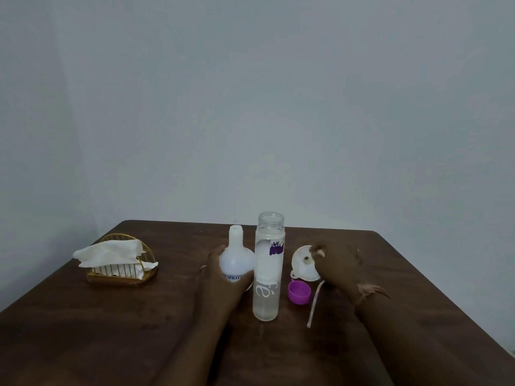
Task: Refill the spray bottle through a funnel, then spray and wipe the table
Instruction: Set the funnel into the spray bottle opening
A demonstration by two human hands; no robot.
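Observation:
A white round-bellied spray bottle point(236, 256) stands uncapped at the table's middle, its neck open. My left hand point(223, 277) wraps around its lower body. Just right of it stands a tall clear water bottle point(267, 274), open at the top and mostly full. A white funnel point(302, 264) lies tilted on the table to the right, and my right hand point(338, 264) has its fingers on the funnel's rim. A purple cap point(299, 292) rests open side up in front of the funnel. A thin pale tube point(314, 303) lies beside the cap.
A gold wire holder point(122, 271) with white tissues point(110, 253) stands at the left of the dark wooden table point(83, 330). A bare grey wall rises behind the table's far edge. Both forearms stretch across the near half of the table.

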